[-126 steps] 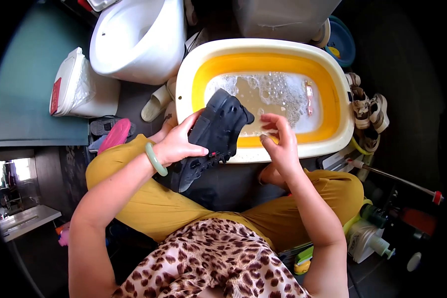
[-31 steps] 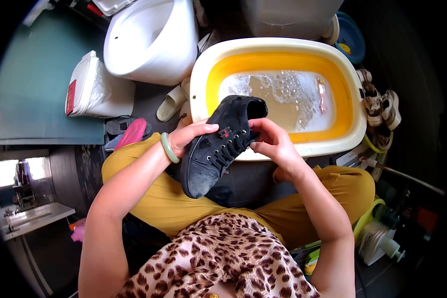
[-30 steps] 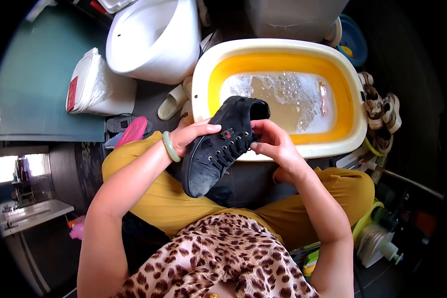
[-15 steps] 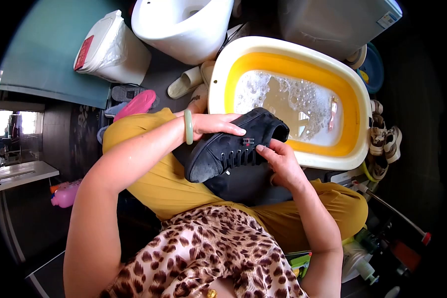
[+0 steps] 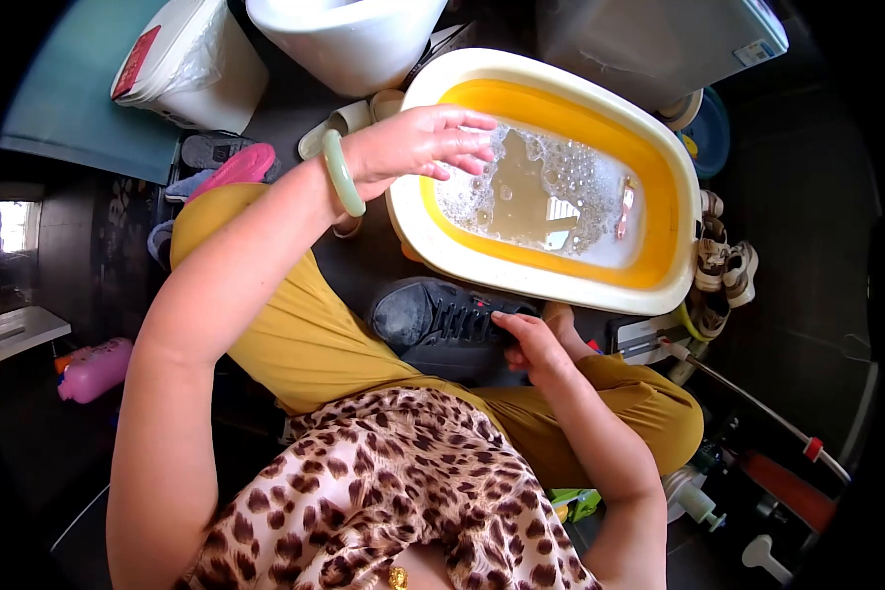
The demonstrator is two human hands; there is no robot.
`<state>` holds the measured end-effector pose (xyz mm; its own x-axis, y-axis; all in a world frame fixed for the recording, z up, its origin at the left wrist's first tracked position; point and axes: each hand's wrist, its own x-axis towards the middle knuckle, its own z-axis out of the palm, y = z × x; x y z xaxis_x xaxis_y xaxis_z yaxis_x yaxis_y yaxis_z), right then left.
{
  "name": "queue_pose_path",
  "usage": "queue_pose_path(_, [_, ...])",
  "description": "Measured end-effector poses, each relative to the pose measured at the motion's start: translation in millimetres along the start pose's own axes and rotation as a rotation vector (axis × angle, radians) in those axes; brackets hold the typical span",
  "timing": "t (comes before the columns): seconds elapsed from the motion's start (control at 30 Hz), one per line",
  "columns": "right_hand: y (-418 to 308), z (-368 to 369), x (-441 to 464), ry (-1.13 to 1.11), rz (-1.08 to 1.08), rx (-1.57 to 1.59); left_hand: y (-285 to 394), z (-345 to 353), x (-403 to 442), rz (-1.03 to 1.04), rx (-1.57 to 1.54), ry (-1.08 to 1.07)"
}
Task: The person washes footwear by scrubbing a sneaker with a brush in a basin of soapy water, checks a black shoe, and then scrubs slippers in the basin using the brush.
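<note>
A black lace-up shoe [image 5: 425, 329] with a pale, scuffed-looking toe is low between my knees, toe pointing left. My right hand [image 5: 538, 346] grips it near the ankle opening, thumb on top and the other fingers partly hidden. My left hand [image 5: 423, 147], with a pale green bangle [image 5: 342, 175] at its wrist, is raised off the shoe. Its fingers are apart and hold nothing, over the left rim of a white and yellow washbasin [image 5: 551, 285]. Sudsy, murky water [image 5: 531, 192] fills the basin's bottom, and a small pink and white item [image 5: 624, 208] sits at its right side.
Behind the basin stand a toilet [image 5: 349, 44] and a lidded white bin [image 5: 202, 69]. Slippers [image 5: 241, 167] are at the left, and several sneakers [image 5: 728, 265] line the right. A long-handled tool [image 5: 757, 398] and bottles are at lower right. A pink bottle [image 5: 96, 371] lies left.
My left hand has let go of the shoe and risen toward the basin, fingers spreading. The shoe has come down nearer my lap, still in my right hand.
</note>
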<state>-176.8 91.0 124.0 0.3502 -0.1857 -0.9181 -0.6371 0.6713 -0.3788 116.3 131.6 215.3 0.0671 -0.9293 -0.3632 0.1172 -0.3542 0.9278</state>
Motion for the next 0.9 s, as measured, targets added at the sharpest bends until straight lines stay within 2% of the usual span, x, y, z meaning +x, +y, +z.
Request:
queue_pose_path(0.2, [38.1, -13.6, 55.4, 0.064, 0.105, -0.074, 10.3, -3.8, -4.6, 0.138, -0.046, 0.045])
queue_pose_path(0.3, [51.3, -14.3, 92.2, 0.269, 0.167, -0.093, 8.7, -2.7, -2.9, 0.155, -0.024, 0.044])
queue_pose_path(0.4, [64.3, -15.2, 120.0, 0.382, 0.190, -0.044, 11.4, -4.5, 1.0, 0.163, -0.030, 0.052])
queue_pose_path(0.6, [59.8, -47.8, 145.2, 0.257, 0.275, -0.342, 5.7, -7.2, 19.3, 0.197, -0.022, 0.066])
queue_pose_path(0.67, [40.9, -33.4, 136.7, 0.105, 0.168, -0.549, 4.2, -4.1, 23.5, 0.246, -0.068, 0.040])
queue_pose_path(0.7, [36.0, -24.9, 137.2, 0.101, 0.060, -0.680, -13.5, -1.5, 47.0, 0.368, -0.093, 0.029])
queue_pose_path(0.77, [37.5, -24.3, 141.3, 0.031, -0.264, -0.907, -14.5, 2.1, 54.6, 0.425, 0.002, 0.078])
queue_pose_path(0.8, [42.8, -27.1, 146.6, 0.029, -0.355, -0.827, -21.4, 4.3, 71.6, 0.491, 0.050, 0.122])
queue_pose_path(0.9, [21.8, -5.0, 116.3, -0.024, -0.298, -0.850, 3.1, 5.0, 52.5, 0.430, 0.182, 0.286])
